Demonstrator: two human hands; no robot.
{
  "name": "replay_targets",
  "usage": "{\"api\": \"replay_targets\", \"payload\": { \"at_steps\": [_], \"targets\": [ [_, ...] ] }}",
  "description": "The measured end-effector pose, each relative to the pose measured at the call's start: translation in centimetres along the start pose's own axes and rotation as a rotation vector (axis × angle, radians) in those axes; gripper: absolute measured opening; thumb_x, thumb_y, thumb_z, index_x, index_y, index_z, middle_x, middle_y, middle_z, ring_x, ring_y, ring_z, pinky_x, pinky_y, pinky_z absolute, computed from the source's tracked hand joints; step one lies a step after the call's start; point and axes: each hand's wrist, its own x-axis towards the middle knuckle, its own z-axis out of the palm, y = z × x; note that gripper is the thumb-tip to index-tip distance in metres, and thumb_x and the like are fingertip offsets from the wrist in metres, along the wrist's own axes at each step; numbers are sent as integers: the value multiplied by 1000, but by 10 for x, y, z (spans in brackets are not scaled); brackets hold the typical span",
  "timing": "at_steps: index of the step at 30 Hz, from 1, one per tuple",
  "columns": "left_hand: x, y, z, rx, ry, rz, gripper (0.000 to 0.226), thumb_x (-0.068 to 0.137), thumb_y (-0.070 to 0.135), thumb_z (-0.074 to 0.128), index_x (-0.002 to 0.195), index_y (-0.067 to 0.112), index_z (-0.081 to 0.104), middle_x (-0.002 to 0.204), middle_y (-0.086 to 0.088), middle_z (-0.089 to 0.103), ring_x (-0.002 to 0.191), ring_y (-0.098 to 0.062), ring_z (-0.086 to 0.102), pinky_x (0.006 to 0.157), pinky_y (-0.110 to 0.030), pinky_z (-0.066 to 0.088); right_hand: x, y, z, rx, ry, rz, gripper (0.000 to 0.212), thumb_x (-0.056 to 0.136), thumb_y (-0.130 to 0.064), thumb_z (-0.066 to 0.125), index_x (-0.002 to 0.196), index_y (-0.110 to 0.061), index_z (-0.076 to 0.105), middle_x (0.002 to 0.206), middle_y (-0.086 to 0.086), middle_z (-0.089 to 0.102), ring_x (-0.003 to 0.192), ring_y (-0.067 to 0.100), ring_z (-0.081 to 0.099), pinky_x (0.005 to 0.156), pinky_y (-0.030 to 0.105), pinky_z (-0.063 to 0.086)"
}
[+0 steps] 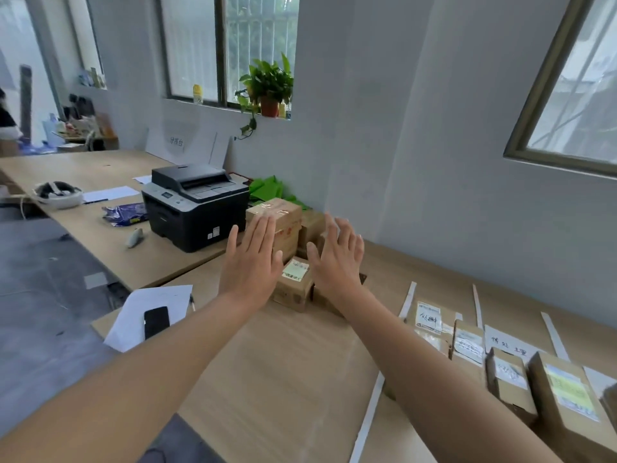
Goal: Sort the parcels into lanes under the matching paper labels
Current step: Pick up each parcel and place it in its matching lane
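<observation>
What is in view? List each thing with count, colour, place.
Unsorted brown cardboard parcels: at least four, brown, piled centre
Sorted brown cardboard parcels: at least four, brown, rowed at right
White paper strips: four, white, between sorted rows
Handwritten paper label: one, white, among strips
Boxy black printer: one, black, left table
Flat black phone: one, black, on white sheet
Leafy potted plant: one, green, windowsill
Left hand: one, open, left of pile
Right hand: one, open, right of pile

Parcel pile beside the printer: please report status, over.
Left hand, right hand open, fingers straight, flanking small parcel; contact unclear. Taller box close behind. Other parcels lie at right.
</observation>
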Motion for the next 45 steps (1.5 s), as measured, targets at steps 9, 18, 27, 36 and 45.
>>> {"api": "replay_targets", "payload": {
  "at_steps": [9,18,27,36,45],
  "targets": [
    [44,-94,67,3,-128,-111,62,104,34,30,158,13,9,166,-1,8,153,-15,3,124,-46,3,81,0,102,103,-99,92,66,103,-38,38,158,-18,8,162,3,14,152,20,3,124,47,0],
    [101,-154,139,-32,-218,-151,61,105,35,28,159,17,7,166,2,7,153,-12,0,123,-43,-1,148,21,179,194,-131,265,64,102,-38,43,157,-17,17,158,2,23,150,20,13,123,41,4],
    [161,-215,228,-134,-313,-171,60,105,34,31,159,16,11,166,2,10,153,-12,4,124,-45,0,200,64,221,89,-108,526,59,103,-37,42,155,-14,24,158,10,25,149,27,19,121,44,11],
    [251,-249,316,-449,-389,-218,55,106,35,27,157,16,19,164,3,18,152,-11,9,123,-44,3,245,63,264,86,-172,690,60,104,-37,41,156,-14,24,160,11,24,150,28,20,123,46,17],
    [298,-254,370,-1068,-565,-644,46,107,28,31,149,13,40,152,-5,43,141,-22,36,115,-37,26,293,52,321,270,-277,869,63,105,-48,32,159,-18,17,166,5,13,152,26,15,122,48,19]
  ]
}}
